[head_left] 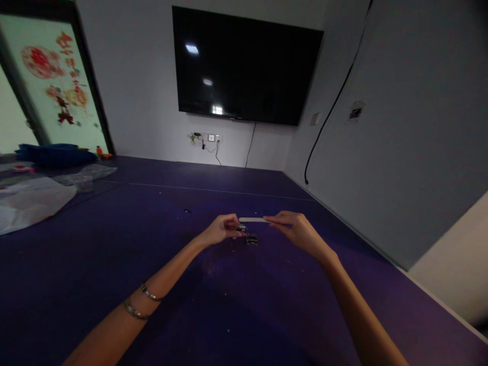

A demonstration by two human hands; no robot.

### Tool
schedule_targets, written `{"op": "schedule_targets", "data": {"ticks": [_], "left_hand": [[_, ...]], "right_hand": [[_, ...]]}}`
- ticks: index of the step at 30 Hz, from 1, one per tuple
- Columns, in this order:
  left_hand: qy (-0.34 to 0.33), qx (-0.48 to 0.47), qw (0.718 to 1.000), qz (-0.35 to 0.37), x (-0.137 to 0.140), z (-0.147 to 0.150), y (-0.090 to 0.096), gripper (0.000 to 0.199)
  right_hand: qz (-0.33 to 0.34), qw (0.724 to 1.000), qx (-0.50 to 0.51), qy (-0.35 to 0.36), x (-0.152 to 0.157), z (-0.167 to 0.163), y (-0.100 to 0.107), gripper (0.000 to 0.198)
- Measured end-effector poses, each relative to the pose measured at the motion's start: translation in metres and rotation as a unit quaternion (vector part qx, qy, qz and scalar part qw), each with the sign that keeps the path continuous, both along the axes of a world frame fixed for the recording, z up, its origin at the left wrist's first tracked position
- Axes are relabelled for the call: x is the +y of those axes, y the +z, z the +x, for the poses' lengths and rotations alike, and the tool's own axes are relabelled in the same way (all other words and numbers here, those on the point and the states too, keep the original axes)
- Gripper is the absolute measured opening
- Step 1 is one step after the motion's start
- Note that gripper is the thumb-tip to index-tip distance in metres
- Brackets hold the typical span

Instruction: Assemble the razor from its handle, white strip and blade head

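Note:
My left hand [220, 230] pinches a small, dark and silvery part [241, 228], too small to name. Between the fingers of my right hand [293, 229] is one end of a flat whitish strip [252, 220]. The strip reaches left, and its far end lies close to the left fingertips; whether it touches the small part I cannot tell. Just below the strip, a small dark block with light markings [252, 239] rests on the purple surface [213, 305]. Tiny crumbs lie beside it.
A small black piece [187, 210] lies left of my hands. Farther left are a white plastic sheet [32, 201], a blue heap [55, 154] and an orange object [102, 152]. A black cable [331, 114] hangs down the right wall. A television [244, 66] hangs ahead.

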State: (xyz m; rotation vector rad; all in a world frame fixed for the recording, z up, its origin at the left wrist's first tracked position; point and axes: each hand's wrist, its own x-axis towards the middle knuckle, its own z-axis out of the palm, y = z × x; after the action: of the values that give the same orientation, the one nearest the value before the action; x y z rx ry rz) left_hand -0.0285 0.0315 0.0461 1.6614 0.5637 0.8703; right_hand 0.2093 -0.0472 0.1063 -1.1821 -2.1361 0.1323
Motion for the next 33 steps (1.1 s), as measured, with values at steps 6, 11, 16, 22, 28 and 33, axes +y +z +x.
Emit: {"op": "schedule_targets", "data": {"ticks": [6,11,16,22,28,33], "left_hand": [[-0.011,0.000,1.000,-0.011,-0.002,0.000,0.004,0.028],[-0.011,-0.011,1.000,-0.006,-0.005,-0.001,0.006,0.028],[-0.007,0.007,1.000,-0.007,-0.006,-0.001,0.009,0.026],[-0.004,-0.016,1.000,0.009,-0.005,-0.004,0.008,0.028],[-0.006,-0.003,1.000,0.000,-0.008,-0.003,0.009,0.026],[-0.007,-0.011,1.000,0.007,-0.013,-0.002,0.015,0.025]], "right_hand": [[-0.012,0.998,0.018,0.050,-0.002,-0.002,0.002,0.026],[-0.003,1.000,0.022,0.015,0.000,0.002,0.001,0.026],[-0.018,0.997,0.029,0.063,-0.002,0.001,0.003,0.026],[-0.022,0.998,0.043,0.033,-0.003,0.007,0.006,0.026],[-0.038,0.995,0.051,0.079,-0.005,0.002,0.008,0.025],[-0.047,0.995,0.065,0.052,-0.002,0.006,0.004,0.025]]}}
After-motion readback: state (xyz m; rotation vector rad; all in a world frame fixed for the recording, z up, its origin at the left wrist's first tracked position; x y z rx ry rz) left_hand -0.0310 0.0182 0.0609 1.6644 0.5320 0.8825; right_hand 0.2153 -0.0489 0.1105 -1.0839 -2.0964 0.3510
